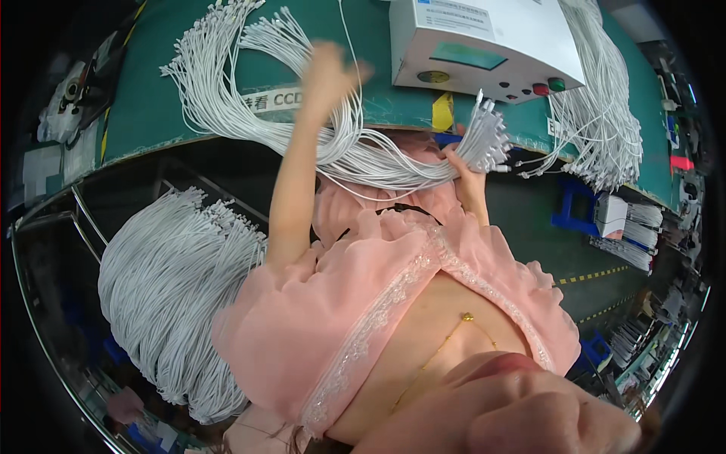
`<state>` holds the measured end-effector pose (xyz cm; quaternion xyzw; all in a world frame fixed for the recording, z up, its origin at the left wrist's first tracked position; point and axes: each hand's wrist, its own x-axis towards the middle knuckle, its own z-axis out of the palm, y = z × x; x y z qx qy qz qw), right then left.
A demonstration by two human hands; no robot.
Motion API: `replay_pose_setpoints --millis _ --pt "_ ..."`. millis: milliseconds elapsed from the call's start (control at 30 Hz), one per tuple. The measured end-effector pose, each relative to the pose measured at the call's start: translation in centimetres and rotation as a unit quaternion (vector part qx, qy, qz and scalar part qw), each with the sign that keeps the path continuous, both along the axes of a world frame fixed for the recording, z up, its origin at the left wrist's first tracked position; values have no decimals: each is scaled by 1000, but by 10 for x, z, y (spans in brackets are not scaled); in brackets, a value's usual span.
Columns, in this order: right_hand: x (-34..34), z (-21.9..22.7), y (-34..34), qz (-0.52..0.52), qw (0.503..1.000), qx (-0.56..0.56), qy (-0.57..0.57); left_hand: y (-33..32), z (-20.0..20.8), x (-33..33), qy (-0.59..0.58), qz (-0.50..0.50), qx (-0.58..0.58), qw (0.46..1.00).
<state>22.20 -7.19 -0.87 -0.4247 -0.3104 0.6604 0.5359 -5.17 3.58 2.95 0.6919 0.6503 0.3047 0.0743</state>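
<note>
A thick bundle of white cables (378, 161) hangs across my front, at the table's near edge. My right hand (470, 180) grips it near one end, with the fingers wrapped round it. White plug ends (488, 136) fan out above that hand. My left hand (329, 79) is raised over the table, above the cables' other part, and motion smears its fingers. A single white cable runs up close beside it. Under and left of this hand, more white cables (215, 83) spread in a curve over the green table (144, 98), their small ends toward the far left.
A white box-shaped tester (484, 53) with a small screen and red and green buttons stands at the table's far middle. White cables (605, 98) hang over the edge at right. Left of me, a large cable heap (174, 295) drapes by a metal rail (89, 223).
</note>
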Motion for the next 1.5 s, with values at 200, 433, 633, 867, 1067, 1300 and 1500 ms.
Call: replay_pose_setpoints --millis 200,433,633,867,1067,1300,1500 --pt "-41 105 46 133 709 481 -498 -66 10 72 -206 -456 -155 852" --pt "-58 69 92 186 720 444 -499 -63 2 58 -704 -231 -241 627" --pt "-52 53 82 132 852 288 -416 -63 -38 81 -676 -128 -126 715" --pt "-48 45 74 125 945 191 -235 -88 -14 109 -653 20 -106 749" --pt "-52 14 83 84 996 -5 -8 -57 -48 111 -784 153 70 598" --pt "-66 22 83 75 960 170 -210 -51 -28 110 -765 91 65 634" --pt "-49 20 90 46 997 -6 -59 -47 -28 82 -838 44 -88 537"
